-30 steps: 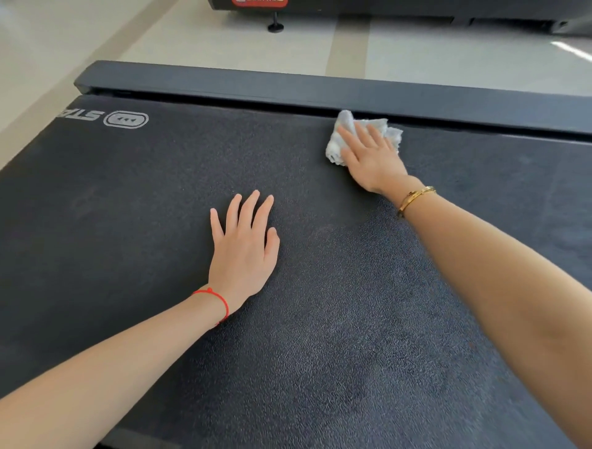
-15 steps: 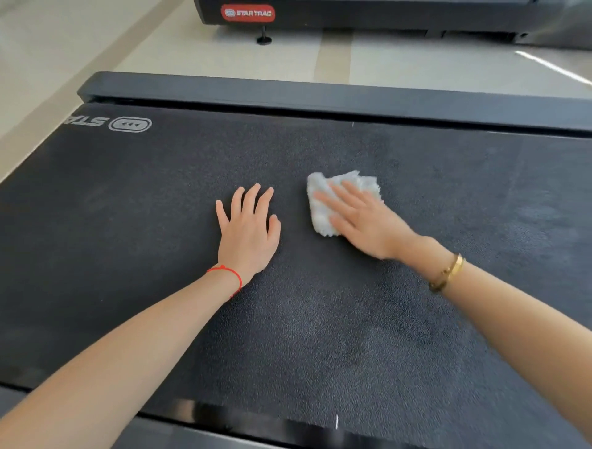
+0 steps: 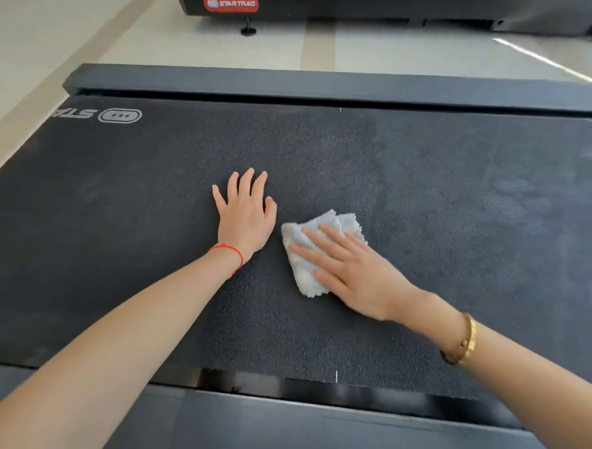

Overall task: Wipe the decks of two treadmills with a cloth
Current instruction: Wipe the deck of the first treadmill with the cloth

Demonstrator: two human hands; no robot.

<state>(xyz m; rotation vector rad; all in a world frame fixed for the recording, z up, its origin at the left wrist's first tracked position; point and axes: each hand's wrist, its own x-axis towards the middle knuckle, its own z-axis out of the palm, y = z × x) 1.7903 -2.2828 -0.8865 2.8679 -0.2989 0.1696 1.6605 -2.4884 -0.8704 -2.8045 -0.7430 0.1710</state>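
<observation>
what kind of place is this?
Probably a gym. The hands work on a treadmill belt bearing a printed logo, and a second machine with a red Star Trac badge stands on the pale tiled floor.

Crumpled white cloth [image 3: 315, 253] lying mid-deck on black textured treadmill deck [image 3: 416, 192]

A gym floor with treadmills set side by side.

A wide black textured treadmill belt [image 3: 416, 198] fills the view, printed with a brand logo [image 3: 120, 115] and bordered by dark side rails [image 3: 320, 83]. Beyond it, across a strip of pale tiled floor [image 3: 160, 35], stands the base of a second machine [image 3: 384, 9] with a red "STAR TRAC" badge [image 3: 231, 4] and a levelling foot [image 3: 248, 29].
</observation>
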